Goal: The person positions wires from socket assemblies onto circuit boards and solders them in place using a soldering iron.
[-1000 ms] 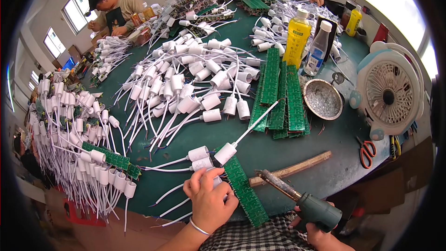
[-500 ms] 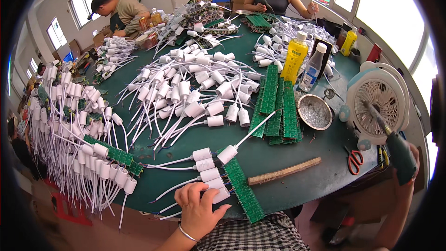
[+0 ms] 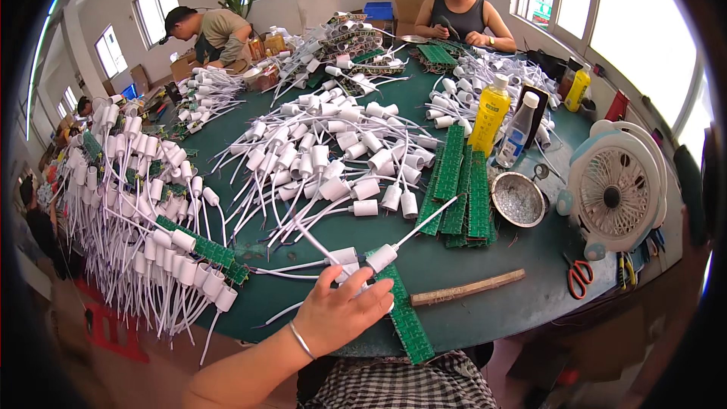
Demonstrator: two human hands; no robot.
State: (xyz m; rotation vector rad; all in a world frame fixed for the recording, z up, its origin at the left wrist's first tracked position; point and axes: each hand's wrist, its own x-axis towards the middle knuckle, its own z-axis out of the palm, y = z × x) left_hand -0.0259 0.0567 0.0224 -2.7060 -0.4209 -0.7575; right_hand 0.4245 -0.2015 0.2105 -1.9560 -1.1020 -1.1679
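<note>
My left hand (image 3: 338, 313) reaches over a short row of white cylindrical lamp sockets with cables, its fingers curled round one socket (image 3: 354, 273). The fingers and palm partly hide that row. One cable slants up and left from the hand. Beside the fingertips, another white socket (image 3: 381, 258) rests at the upper end of a green circuit-board strip (image 3: 410, 322), its cable pointing up to the right. The strip reaches past the table's near edge, above a checked cloth (image 3: 409, 386). My right hand is out of view.
A wooden stick (image 3: 468, 287) lies right of the strip. Beyond are stacked green boards (image 3: 454, 189), a metal bowl (image 3: 518, 198), bottles (image 3: 491, 113), a fan (image 3: 613, 193) and orange-handled scissors (image 3: 580, 279). Socket heaps (image 3: 318, 151) fill the middle and left. Two people work across the table.
My left hand has moved up and right over the sockets, and one cable now slants upward. My right hand, with a green-handled tool by the fan, has left the view.
</note>
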